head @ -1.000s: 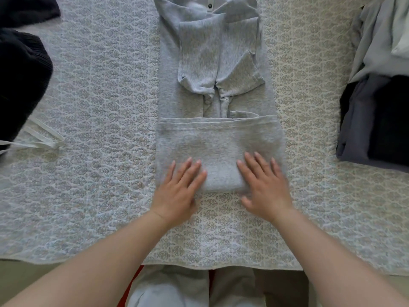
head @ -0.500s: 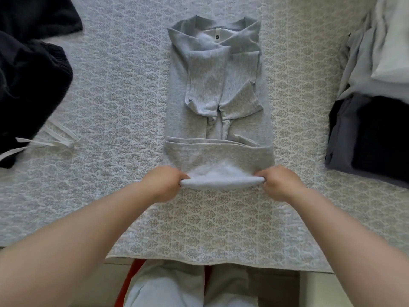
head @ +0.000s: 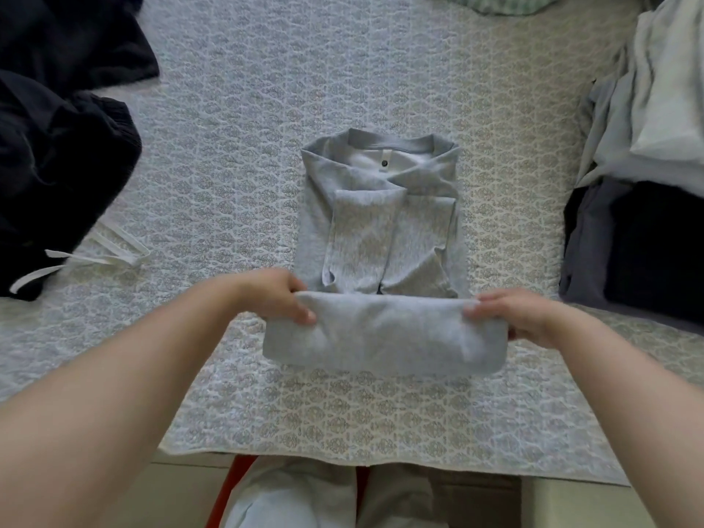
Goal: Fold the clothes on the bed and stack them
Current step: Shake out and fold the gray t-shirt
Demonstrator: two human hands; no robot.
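Note:
A light grey sweatshirt (head: 381,222) lies in the middle of the patterned bedspread (head: 381,405), collar away from me, sleeves folded across its front. Its lower part is doubled into a thick fold, lifted off the bed and held toward the collar. My left hand (head: 282,297) grips the fold's left end. My right hand (head: 514,316) grips its right end. The fingers of both hands curl under the cloth and are partly hidden.
Dark crumpled clothes (head: 57,154) with a white drawstring (head: 95,257) lie at the left. A stack of folded dark, grey and white garments (head: 640,207) sits at the right. A green checked cloth (head: 495,1) shows at the top edge. The bed's near edge is below my arms.
My hands went from lying flat on the folded lower part to gripping its two ends. They have lifted the fold and carried it up toward the collar.

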